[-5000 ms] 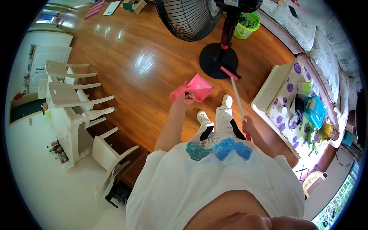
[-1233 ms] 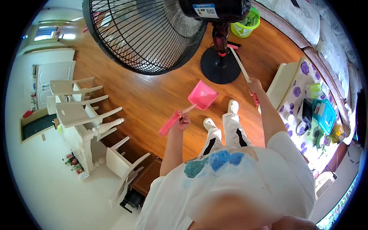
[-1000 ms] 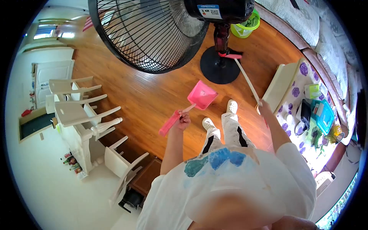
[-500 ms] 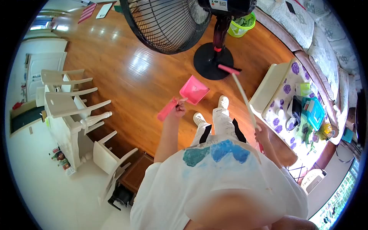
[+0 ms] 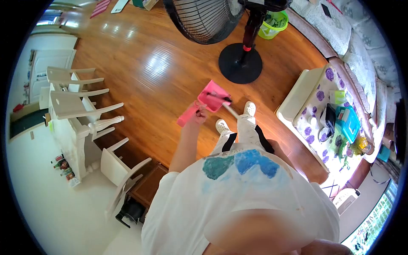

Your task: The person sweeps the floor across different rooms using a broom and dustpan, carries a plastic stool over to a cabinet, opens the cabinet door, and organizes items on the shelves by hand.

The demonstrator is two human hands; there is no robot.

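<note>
My left hand (image 5: 199,114) is closed around the handle of a pink dustpan (image 5: 208,104), whose pan tilts just above or on the floor ahead of my feet. The broom's pink head with dark bristles (image 5: 219,97) lies over the pan's open side. Its pale stick (image 5: 230,111) runs back toward my right leg, where it drops from sight. Of my right arm (image 5: 280,151), only a part shows beside my right thigh. The fingers on that side are hidden, but the broom stays slanted and has moved along with that arm.
A black standing fan (image 5: 241,63) is ahead, with a green bin (image 5: 273,25) behind it. On the right stands a low table with a flowered cloth (image 5: 312,110), beside a sofa (image 5: 327,32). White chairs (image 5: 78,104) line the left. White shoes (image 5: 250,109) are on my feet.
The broom head has swung left and nearer, from the fan base to the dustpan. My right hand has come in toward my leg and out of sight. My left hand keeps the dustpan nearly still.
</note>
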